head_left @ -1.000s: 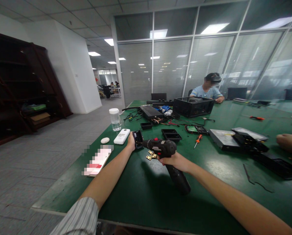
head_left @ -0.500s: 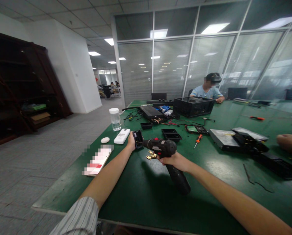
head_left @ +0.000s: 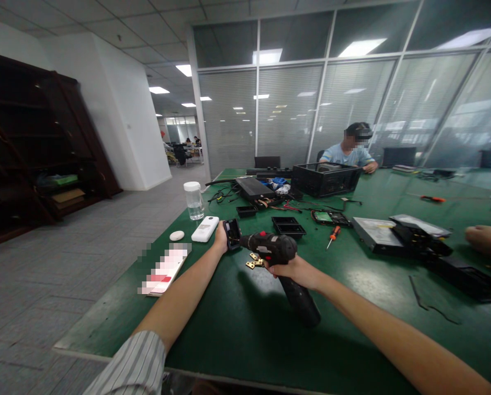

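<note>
My right hand [head_left: 294,271] is wrapped round the grip of a black power drill [head_left: 272,247] with red buttons. The drill points left, its tip at the open side of a small black plastic box [head_left: 232,233]. That box is tilted on edge, held by my left hand [head_left: 219,240]; most of those fingers are hidden behind it. Whether the bit touches a screw inside cannot be made out. Several small brass-coloured plates [head_left: 253,262] lie on the green table [head_left: 212,329] beneath the drill's front.
Left of the box are a white device [head_left: 205,229], a round white case [head_left: 176,236], a phone [head_left: 167,271] and a bottle [head_left: 194,202]. Beyond lie a black tray [head_left: 288,226], an orange screwdriver [head_left: 333,236] and a black metal case [head_left: 326,180]. A co-worker's hand [head_left: 486,241] rests at right.
</note>
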A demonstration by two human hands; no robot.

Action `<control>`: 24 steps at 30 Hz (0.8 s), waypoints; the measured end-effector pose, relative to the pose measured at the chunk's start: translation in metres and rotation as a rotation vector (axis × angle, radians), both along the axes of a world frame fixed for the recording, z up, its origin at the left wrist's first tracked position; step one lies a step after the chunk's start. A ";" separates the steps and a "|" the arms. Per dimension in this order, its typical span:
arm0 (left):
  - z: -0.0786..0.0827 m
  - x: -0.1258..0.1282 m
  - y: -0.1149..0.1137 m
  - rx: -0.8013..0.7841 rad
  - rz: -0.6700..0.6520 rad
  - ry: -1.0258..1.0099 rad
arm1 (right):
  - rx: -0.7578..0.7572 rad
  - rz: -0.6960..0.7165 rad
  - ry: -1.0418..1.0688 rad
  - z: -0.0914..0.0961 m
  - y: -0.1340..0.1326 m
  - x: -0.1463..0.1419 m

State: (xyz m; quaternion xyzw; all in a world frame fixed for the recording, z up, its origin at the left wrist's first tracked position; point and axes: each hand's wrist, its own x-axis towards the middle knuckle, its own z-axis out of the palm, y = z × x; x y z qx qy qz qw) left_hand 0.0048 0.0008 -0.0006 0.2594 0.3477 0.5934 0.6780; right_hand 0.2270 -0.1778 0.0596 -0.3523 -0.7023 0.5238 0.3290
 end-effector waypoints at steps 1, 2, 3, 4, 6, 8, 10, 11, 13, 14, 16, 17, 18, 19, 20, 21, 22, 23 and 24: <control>0.000 0.000 0.000 0.004 -0.001 0.004 | -0.001 0.002 0.004 0.000 0.000 0.000; 0.000 0.000 0.000 0.008 -0.001 0.008 | -0.001 0.003 0.007 -0.001 0.000 0.000; 0.000 0.000 -0.001 0.012 -0.001 0.011 | 0.000 0.006 0.008 -0.001 0.000 0.000; 0.000 0.000 -0.001 0.014 -0.001 0.015 | 0.003 0.007 0.008 -0.001 0.001 0.000; 0.000 0.000 -0.001 0.008 -0.002 0.023 | 0.013 0.004 -0.001 -0.001 0.001 0.000; 0.000 0.000 -0.001 -0.002 0.000 0.025 | 0.023 0.001 -0.014 -0.002 0.002 0.000; 0.001 0.000 -0.001 -0.006 -0.003 0.019 | 0.030 0.001 -0.016 -0.002 0.002 0.000; 0.000 0.000 -0.001 -0.004 -0.007 0.014 | 0.032 0.003 -0.015 -0.002 0.003 0.000; 0.000 0.000 0.000 -0.001 -0.013 0.007 | 0.034 0.002 -0.014 -0.003 0.003 0.000; -0.001 0.000 0.001 -0.001 -0.014 0.003 | 0.033 -0.001 -0.015 -0.003 0.003 0.000; -0.002 -0.001 0.002 -0.002 -0.014 -0.001 | 0.024 -0.004 -0.018 -0.003 0.003 0.000; -0.002 -0.001 0.002 -0.002 -0.011 -0.001 | 0.021 -0.006 -0.017 -0.003 0.003 0.000; -0.003 -0.001 0.003 0.001 -0.010 0.000 | 0.019 -0.005 -0.019 -0.003 0.003 0.000; -0.003 -0.001 0.003 0.007 -0.011 0.002 | 0.019 -0.005 -0.023 -0.002 0.002 0.001; -0.003 -0.001 0.003 0.013 -0.011 0.006 | 0.022 -0.005 -0.030 -0.002 0.002 0.001; -0.003 -0.001 0.003 0.018 -0.009 0.013 | 0.026 -0.004 -0.037 -0.002 0.002 0.001; -0.004 -0.001 0.003 0.021 -0.006 0.020 | 0.029 -0.003 -0.047 -0.002 0.002 0.001; -0.004 0.000 0.003 0.022 -0.003 0.026 | 0.033 -0.002 -0.055 -0.001 0.002 0.001; -0.004 0.000 0.003 0.022 -0.001 0.031 | 0.036 -0.002 -0.060 -0.001 0.002 0.001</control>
